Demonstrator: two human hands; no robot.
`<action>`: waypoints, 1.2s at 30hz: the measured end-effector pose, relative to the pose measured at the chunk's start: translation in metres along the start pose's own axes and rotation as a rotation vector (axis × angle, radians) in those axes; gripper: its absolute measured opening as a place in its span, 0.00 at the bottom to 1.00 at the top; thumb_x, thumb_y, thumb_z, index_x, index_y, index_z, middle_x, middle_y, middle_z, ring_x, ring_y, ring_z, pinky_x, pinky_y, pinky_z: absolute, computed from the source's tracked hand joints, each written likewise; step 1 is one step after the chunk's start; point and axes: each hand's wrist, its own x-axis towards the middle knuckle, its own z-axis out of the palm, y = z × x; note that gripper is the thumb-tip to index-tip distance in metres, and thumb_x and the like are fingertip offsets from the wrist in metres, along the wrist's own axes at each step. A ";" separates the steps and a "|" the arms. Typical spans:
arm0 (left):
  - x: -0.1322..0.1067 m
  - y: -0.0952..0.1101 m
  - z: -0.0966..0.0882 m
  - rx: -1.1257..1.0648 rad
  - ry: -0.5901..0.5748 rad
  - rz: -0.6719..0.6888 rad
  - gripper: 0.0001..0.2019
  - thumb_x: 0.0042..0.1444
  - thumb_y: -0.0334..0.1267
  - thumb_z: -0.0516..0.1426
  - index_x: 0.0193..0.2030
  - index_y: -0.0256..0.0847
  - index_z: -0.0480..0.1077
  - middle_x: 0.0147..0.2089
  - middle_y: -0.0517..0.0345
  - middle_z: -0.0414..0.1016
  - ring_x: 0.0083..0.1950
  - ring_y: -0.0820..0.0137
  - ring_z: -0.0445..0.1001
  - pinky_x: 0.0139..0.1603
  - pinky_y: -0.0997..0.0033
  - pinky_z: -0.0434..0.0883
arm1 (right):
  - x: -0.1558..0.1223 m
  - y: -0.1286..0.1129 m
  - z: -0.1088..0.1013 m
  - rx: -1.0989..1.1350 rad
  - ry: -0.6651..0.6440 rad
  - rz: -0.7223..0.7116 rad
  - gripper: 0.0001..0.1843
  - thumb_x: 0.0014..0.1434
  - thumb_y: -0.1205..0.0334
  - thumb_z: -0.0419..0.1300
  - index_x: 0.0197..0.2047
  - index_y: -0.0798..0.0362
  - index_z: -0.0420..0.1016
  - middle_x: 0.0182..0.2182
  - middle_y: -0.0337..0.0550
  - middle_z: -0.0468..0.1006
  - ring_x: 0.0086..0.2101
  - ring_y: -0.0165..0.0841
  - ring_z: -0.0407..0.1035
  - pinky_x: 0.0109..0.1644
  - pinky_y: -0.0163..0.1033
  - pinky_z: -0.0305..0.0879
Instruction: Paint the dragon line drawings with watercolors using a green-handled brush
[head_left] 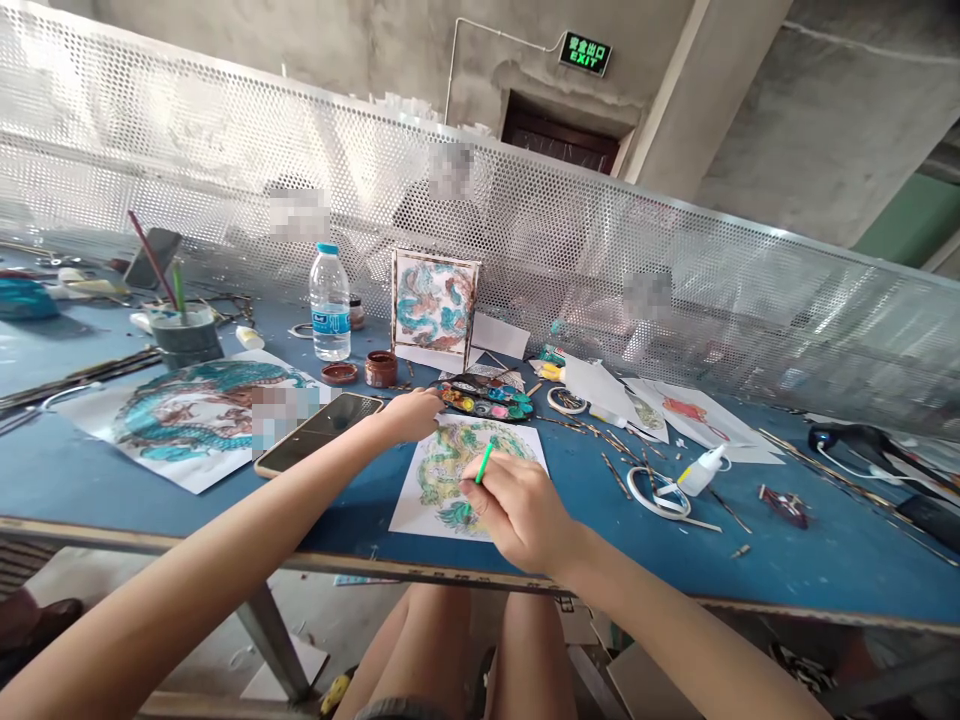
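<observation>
My right hand (525, 503) is closed round a paintbrush (485, 462) with a bright green handle. It rests over the lower right of a white sheet (409, 510) bearing a round dragon picture in green and yellow; the brush tip is hidden by my fingers. Behind the sheet lies a paint palette (495, 408) with wells of blue, green, pink, yellow and orange. At the palette's left end is my left hand (411, 417), fingers and thumb closed on its edge. A phone (319, 435) lies under my left forearm.
A framed dragon picture (435, 310) stands behind the palette. Left of it are an open brown paint jar (381, 369), a water bottle (331, 305) and a brush cup (184, 338). Tape (658, 494), a glue bottle (703, 470) and thin sticks lie at right. A perforated metal screen (570, 230) runs behind.
</observation>
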 end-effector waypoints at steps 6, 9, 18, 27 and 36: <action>0.001 -0.002 0.002 0.002 -0.005 -0.002 0.13 0.50 0.33 0.51 0.42 0.37 0.71 0.47 0.47 0.69 0.49 0.59 0.68 0.48 0.63 0.67 | 0.006 0.001 -0.001 0.076 0.024 0.025 0.11 0.64 0.63 0.45 0.33 0.54 0.65 0.25 0.42 0.72 0.28 0.31 0.66 0.33 0.35 0.62; 0.001 -0.003 0.003 -0.002 -0.004 -0.002 0.14 0.51 0.33 0.51 0.43 0.38 0.71 0.47 0.47 0.69 0.49 0.59 0.68 0.47 0.63 0.68 | 0.003 0.007 -0.001 0.003 0.022 0.034 0.12 0.63 0.63 0.45 0.31 0.54 0.65 0.24 0.43 0.71 0.27 0.32 0.65 0.32 0.36 0.61; 0.001 -0.002 0.002 0.013 0.000 -0.001 0.14 0.51 0.32 0.50 0.43 0.37 0.70 0.46 0.47 0.69 0.48 0.59 0.69 0.47 0.63 0.68 | -0.003 0.001 -0.006 0.040 0.064 -0.008 0.11 0.63 0.64 0.46 0.33 0.54 0.66 0.25 0.43 0.72 0.28 0.31 0.66 0.33 0.35 0.62; 0.000 -0.001 0.000 -0.011 -0.008 -0.014 0.13 0.50 0.32 0.51 0.42 0.38 0.71 0.47 0.47 0.69 0.49 0.60 0.68 0.49 0.63 0.67 | -0.006 0.003 -0.005 0.049 0.034 -0.013 0.11 0.63 0.63 0.46 0.32 0.54 0.65 0.25 0.44 0.72 0.28 0.32 0.66 0.33 0.35 0.62; 0.001 -0.003 0.003 -0.006 0.004 0.004 0.13 0.51 0.32 0.50 0.42 0.37 0.71 0.47 0.46 0.69 0.48 0.58 0.69 0.47 0.62 0.67 | -0.007 0.007 -0.007 0.076 0.054 0.011 0.10 0.63 0.64 0.46 0.32 0.54 0.66 0.26 0.44 0.72 0.28 0.32 0.66 0.33 0.36 0.63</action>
